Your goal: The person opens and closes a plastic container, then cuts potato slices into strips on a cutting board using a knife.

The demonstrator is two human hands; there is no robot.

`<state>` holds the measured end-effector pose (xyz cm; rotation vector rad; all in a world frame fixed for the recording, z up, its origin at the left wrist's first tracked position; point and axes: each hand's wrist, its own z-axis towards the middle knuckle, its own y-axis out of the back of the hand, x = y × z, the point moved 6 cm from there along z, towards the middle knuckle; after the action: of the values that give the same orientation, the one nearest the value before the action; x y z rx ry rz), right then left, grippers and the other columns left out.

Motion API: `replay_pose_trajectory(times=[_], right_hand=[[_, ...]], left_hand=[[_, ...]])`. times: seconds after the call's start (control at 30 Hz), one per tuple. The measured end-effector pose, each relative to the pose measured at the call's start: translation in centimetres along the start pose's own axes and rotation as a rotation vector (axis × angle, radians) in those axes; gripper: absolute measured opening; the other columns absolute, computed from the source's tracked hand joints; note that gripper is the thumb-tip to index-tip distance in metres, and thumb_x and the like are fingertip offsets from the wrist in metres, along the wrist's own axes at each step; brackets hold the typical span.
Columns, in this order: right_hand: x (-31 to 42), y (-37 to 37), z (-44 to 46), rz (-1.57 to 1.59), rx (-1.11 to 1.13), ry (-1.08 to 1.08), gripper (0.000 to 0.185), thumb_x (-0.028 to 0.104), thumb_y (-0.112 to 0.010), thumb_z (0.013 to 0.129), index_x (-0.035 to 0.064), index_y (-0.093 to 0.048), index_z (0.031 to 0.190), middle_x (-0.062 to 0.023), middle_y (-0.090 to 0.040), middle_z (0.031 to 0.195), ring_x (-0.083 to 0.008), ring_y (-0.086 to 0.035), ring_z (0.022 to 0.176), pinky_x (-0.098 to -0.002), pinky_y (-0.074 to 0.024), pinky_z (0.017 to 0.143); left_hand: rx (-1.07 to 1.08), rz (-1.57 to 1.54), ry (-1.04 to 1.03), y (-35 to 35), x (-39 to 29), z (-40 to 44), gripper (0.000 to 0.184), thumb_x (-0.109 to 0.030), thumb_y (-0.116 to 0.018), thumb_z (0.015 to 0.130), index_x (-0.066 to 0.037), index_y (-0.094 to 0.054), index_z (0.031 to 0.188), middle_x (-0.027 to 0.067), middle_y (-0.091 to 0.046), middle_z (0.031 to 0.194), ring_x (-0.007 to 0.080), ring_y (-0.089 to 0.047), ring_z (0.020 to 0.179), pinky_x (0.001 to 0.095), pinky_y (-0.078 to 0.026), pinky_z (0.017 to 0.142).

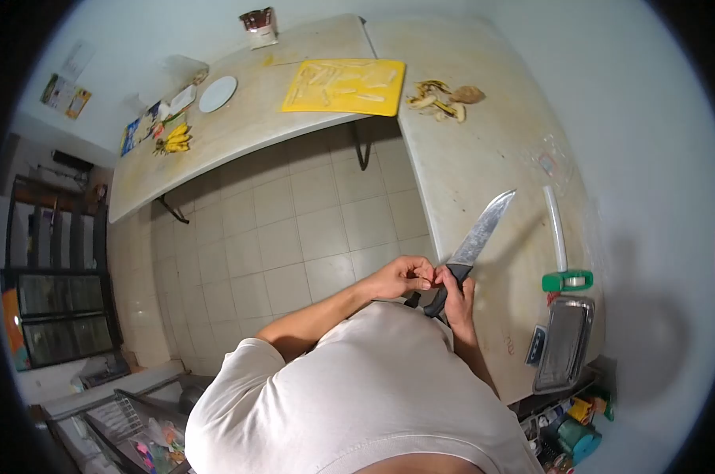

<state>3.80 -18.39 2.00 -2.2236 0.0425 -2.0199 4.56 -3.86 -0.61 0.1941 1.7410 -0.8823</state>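
My right hand (456,299) is wrapped around the black handle of a large knife (484,229). Its broad, marked blade points up and away, over the near part of the right-hand table. Close against the handle, my left hand (407,276) has its fingertips pinched together; a small dark reddish bit shows there, too small to name. Both hands are in front of my white shirt, by the table's edge. Farther off, a yellow cutting board (343,87) carries pale sliced strips, and banana peels (436,101) lie to its right.
On the far table (255,103) are a bunch of bananas (177,139), a white plate (218,94) and a brown-and-white packet (259,28). Along the right wall are a roll of plastic wrap or foil (556,229), a green tape dispenser (567,281) and a metal tray (564,344).
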Motion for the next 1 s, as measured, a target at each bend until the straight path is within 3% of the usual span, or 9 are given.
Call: replay_pose_trajectory(times=[0.17, 0.4, 0.6, 0.7, 0.8, 0.87, 1.0], right_hand=[[-1.1, -4.3, 3.4, -0.038, 0.086, -0.021, 0.026, 0.016, -0.06, 0.099, -0.0038, -0.065, 0.083, -0.0048, -0.067, 0.077, -0.011, -0.061, 0.073, -0.0288, -0.0498, 0.067], [-2.1, -10.5, 9.6, -0.073, 0.209, -0.073, 0.032, 0.019, -0.056, 0.101, -0.004, -0.063, 0.079, -0.0074, -0.066, 0.085, -0.0132, -0.06, 0.073, -0.029, -0.0474, 0.068], [-2.5, -16.1, 16.6, -0.119, 0.361, -0.07, 0.034, 0.019, -0.057, 0.101, -0.0047, -0.064, 0.078, -0.0081, -0.066, 0.081, -0.0144, -0.061, 0.068, -0.0295, -0.0482, 0.065], [-1.9, -19.4, 21.2, -0.112, 0.425, -0.065, 0.033, 0.019, -0.059, 0.1, -0.0048, -0.065, 0.078, -0.0072, -0.066, 0.077, -0.0135, -0.061, 0.068, -0.029, -0.0483, 0.065], [-0.6, -22.9, 25.9, -0.096, 0.484, -0.068, 0.03, 0.018, -0.061, 0.099, -0.0056, -0.066, 0.081, -0.0052, -0.066, 0.074, -0.0113, -0.061, 0.069, -0.0285, -0.0484, 0.064], [0.2, -25.4, 29.1, -0.09, 0.531, 0.025, 0.03, 0.018, -0.062, 0.099, -0.0055, -0.066, 0.081, -0.0049, -0.067, 0.074, -0.0111, -0.061, 0.069, -0.0287, -0.0484, 0.064], [1.2, -30.4, 34.4, -0.079, 0.636, 0.03, 0.028, 0.018, -0.063, 0.098, -0.0053, -0.067, 0.082, -0.0048, -0.067, 0.075, -0.0107, -0.061, 0.07, -0.0285, -0.0485, 0.065]], left_hand=[[-0.104, -0.049, -0.032, 4.6, -0.6, -1.8, 0.004, -0.001, -0.06, 0.099, -0.004, -0.058, 0.097, 0.0003, -0.063, 0.095, 0.0093, -0.057, 0.087, 0.0266, -0.049, 0.084], [-0.249, -0.09, -0.091, 10.5, -3.8, -3.3, 0.007, -0.015, -0.051, 0.107, -0.009, -0.053, 0.106, -0.0019, -0.053, 0.092, 0.0098, -0.051, 0.082, 0.0285, -0.048, 0.081], [-0.476, -0.06, -0.006, 17.1, -6.8, -3.9, 0.008, -0.012, -0.049, 0.106, -0.008, -0.056, 0.111, -0.0024, -0.056, 0.091, 0.0071, -0.051, 0.083, 0.0259, -0.046, 0.074], [-0.49, -0.073, -0.108, 21.2, -10.0, -3.0, 0.009, -0.007, -0.052, 0.104, -0.007, -0.056, 0.112, -0.0014, -0.06, 0.094, 0.0077, -0.053, 0.084, 0.0242, -0.046, 0.075], [-0.557, -0.101, -0.286, 24.6, -14.8, -2.1, 0.013, 0.001, -0.057, 0.099, -0.005, -0.058, 0.111, -0.0029, -0.052, 0.086, 0.0065, -0.049, 0.079, 0.0244, -0.047, 0.079], [-0.583, 0.035, -0.406, 27.0, -17.7, -2.0, 0.022, 0.005, -0.061, 0.095, -0.006, -0.057, 0.114, -0.0026, -0.055, 0.089, 0.0086, -0.052, 0.085, 0.0247, -0.048, 0.081], [-0.702, 0.006, -0.385, 32.1, -21.1, -2.4, 0.033, 0.009, -0.068, 0.089, -0.005, -0.058, 0.117, -0.0027, -0.055, 0.089, 0.0089, -0.055, 0.09, 0.0267, -0.048, 0.085]])
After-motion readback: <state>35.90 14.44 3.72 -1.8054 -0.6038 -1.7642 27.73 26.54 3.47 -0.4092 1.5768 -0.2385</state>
